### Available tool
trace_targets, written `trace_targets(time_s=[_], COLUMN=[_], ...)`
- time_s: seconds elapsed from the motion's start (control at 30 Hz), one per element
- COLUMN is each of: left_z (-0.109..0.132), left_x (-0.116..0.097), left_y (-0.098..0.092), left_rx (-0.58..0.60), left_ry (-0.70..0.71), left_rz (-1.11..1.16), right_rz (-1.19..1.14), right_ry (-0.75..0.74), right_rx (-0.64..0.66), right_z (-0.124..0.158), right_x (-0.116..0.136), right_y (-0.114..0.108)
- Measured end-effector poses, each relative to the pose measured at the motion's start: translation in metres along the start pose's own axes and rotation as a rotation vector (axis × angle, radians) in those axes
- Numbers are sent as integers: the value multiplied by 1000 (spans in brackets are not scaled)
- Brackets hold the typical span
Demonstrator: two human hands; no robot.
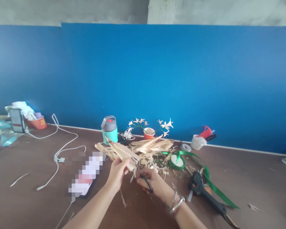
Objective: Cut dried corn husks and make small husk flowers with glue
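Note:
My left hand (119,173) is closed on a long, pale dried corn husk (121,151), which points up and away to the left. In my right hand (151,183) is a pair of scissors (145,178) with dark handles, its blades up against the lower end of that husk. Whether the blades are apart I cannot tell. Just beyond both hands lies a heap of dried husks (154,144), with small cut pieces (150,163) scattered in front of it.
A black glue gun (208,194) and a green ribbon spool (177,161) lie right. Behind stand a turquoise flask (109,130) and an orange cup (149,133) of white flowers. A blurred-out phone (87,176) and white cable (69,143) lie left. A white container (197,142) stands back right.

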State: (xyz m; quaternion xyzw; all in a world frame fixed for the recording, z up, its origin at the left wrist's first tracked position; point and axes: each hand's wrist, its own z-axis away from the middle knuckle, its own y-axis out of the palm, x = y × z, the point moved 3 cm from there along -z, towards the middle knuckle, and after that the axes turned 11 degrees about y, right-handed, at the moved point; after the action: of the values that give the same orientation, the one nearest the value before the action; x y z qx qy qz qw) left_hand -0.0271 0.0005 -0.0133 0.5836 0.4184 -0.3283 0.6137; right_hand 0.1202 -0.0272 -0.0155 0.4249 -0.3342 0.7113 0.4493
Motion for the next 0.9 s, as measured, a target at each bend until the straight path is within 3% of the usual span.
trace_targets(time_s=[0.9], left_z=[2], left_x=[1], left_y=[1], left_rx=[6], left_ry=[50], left_rz=[-9], right_rz=[-44], right_ry=[-15], right_rx=[33], right_z=[1], right_x=[1], right_y=[2])
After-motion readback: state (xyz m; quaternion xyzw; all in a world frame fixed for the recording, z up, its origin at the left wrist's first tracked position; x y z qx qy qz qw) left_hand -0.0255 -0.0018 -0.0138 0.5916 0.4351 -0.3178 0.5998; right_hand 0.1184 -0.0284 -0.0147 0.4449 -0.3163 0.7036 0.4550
